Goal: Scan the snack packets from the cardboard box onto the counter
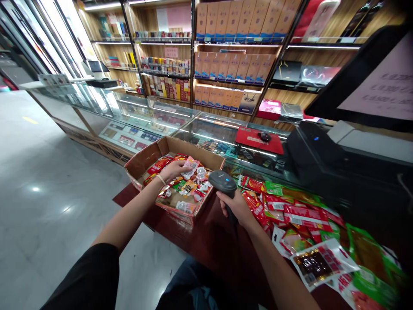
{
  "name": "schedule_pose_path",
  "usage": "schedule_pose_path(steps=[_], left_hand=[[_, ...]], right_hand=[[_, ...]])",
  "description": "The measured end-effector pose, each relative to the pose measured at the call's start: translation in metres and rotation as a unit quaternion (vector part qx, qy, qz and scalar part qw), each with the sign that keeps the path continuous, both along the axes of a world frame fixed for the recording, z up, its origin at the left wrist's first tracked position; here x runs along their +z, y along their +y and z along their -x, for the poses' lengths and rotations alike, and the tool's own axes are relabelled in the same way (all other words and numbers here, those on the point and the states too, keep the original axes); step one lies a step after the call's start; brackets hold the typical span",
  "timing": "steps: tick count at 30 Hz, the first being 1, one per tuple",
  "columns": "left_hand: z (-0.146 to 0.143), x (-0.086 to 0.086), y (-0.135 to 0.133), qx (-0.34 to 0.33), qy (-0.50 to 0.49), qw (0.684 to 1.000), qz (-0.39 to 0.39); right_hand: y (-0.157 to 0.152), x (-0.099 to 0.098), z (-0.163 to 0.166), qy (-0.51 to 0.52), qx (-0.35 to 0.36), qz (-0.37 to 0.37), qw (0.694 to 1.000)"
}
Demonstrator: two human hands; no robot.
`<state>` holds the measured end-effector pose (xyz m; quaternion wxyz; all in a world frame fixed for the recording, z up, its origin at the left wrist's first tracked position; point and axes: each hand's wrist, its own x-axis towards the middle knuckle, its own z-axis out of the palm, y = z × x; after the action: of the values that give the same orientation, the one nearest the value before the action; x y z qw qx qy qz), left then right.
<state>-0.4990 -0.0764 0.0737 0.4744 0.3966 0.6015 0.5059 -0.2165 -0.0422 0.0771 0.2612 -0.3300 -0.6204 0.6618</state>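
Observation:
A dark barcode scanner (pixel 223 182) is gripped by its handle in my right hand (pixel 237 206), its head aimed left toward an open cardboard box (pixel 151 148). Over that box reaches my left hand (pixel 174 171), pinching a small pink-and-white snack packet (pixel 191 165) by its edge. Below the hand, several small packets in red, green, orange and white lie loose in the box, among them an orange one (pixel 188 187). To the right of the scanner spreads a heap of larger red and green snack packets (pixel 300 215), with a white-edged clear pouch (pixel 324 262) on top.
The box rests on a dark red tabletop (pixel 200 241). Behind it runs a glass display counter (pixel 155 116) bearing a red mat (pixel 250 140) and a mouse (pixel 264 136). A monitor (pixel 361 86) overhangs a black machine (pixel 306 150) at right. Shelves of boxes (pixel 232 64) line the wall.

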Motion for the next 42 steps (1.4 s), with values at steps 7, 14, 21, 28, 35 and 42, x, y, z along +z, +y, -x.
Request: schedule_pose_path(steps=[7,14,21,28,35,42], left_hand=[[0.004,-0.001,-0.001,0.036,0.191,0.981,0.000],[-0.005,0.003,0.002,-0.026,0.103,0.994,-0.011],[-0.064,0.040,0.023,-0.121,0.148,0.981,-0.033],[-0.144,0.033,0.077,-0.175,0.371,0.908,-0.080],[-0.146,0.021,0.086,-0.159,0.376,0.907,-0.100],[-0.100,0.041,0.052,-0.063,0.364,0.924,-0.096]], right_hand=[[-0.001,-0.005,-0.006,-0.071,0.022,-0.021,0.997],[0.001,0.004,-0.026,-0.027,-0.040,0.004,0.999],[0.016,0.008,-0.094,0.001,-0.161,0.052,0.986],[0.018,0.000,-0.141,0.040,-0.221,0.068,0.972],[0.016,-0.001,-0.147,0.029,-0.202,0.069,0.976],[0.012,0.012,-0.124,0.025,-0.185,0.060,0.981]])
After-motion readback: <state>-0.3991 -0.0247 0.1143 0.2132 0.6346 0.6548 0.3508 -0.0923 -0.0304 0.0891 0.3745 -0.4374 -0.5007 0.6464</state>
